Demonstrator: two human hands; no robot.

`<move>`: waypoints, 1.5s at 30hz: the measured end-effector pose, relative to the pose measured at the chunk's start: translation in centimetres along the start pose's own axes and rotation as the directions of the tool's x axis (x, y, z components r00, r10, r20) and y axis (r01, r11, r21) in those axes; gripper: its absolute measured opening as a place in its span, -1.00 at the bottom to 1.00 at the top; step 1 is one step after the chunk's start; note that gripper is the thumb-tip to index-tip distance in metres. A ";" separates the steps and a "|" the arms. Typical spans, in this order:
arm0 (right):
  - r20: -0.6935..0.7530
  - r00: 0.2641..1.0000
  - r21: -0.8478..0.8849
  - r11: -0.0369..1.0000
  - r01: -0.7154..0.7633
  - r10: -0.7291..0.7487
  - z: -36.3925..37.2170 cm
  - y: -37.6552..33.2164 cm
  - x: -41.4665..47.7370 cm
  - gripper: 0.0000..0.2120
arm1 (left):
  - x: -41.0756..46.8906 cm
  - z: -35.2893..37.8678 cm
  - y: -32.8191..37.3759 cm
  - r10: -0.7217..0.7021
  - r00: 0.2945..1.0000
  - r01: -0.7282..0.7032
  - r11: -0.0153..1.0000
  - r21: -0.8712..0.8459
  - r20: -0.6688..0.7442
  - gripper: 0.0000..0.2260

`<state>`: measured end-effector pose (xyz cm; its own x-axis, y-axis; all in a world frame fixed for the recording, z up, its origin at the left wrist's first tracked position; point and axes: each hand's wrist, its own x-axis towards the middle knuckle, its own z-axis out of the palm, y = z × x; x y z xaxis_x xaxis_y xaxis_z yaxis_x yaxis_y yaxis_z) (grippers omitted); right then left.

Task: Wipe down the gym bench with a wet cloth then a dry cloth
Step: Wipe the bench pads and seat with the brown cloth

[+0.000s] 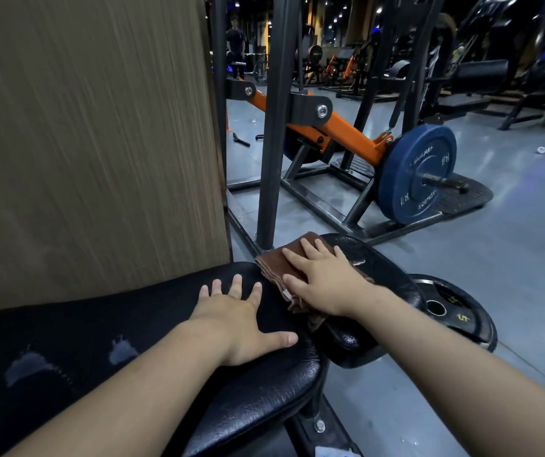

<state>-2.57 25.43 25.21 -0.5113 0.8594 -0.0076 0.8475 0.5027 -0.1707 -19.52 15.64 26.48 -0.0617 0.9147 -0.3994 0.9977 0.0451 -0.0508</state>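
Observation:
A black padded gym bench (152, 324) runs from lower left toward the centre, its vinyl cracked and worn in patches. My left hand (244, 321) lies flat on the main pad with fingers spread. A folded brown cloth (277, 265) sits across the gap between that pad and the smaller black seat pad (380, 268). My right hand (323, 278) presses flat on the cloth, fingers straight.
A wood-grain panel (93, 143) rises close on the left. Black steel uprights (274, 127) stand just behind the bench. An orange lever arm carries a blue weight plate (419, 173). A black plate (455, 311) lies right of the seat. A person (235, 44) stands far back.

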 end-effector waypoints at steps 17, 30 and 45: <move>0.076 0.997 0.041 0.999 0.012 -0.015 -1.7 1.8 8.1 -0.61 | -0.2 0.4 -0.2 -0.020 1.000 0.020 0.999 -0.028 -0.011 0.01; 0.074 0.971 0.170 0.956 -0.238 0.228 -3.4 9.8 5.7 -0.56 | 0.0 1.0 -0.3 -0.021 0.999 0.022 0.999 0.028 -0.046 0.01; -0.090 0.877 0.286 0.855 -0.432 0.473 -0.7 10.3 -5.7 -0.47 | 0.1 0.7 -0.1 -0.026 0.999 0.028 0.999 0.046 -0.042 0.00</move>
<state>9.16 25.74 24.14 -0.0346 0.9994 0.0017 0.9047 0.0321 -0.4248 -19.64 15.43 25.80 -0.0861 0.9292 -0.3594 0.9932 0.0517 -0.1042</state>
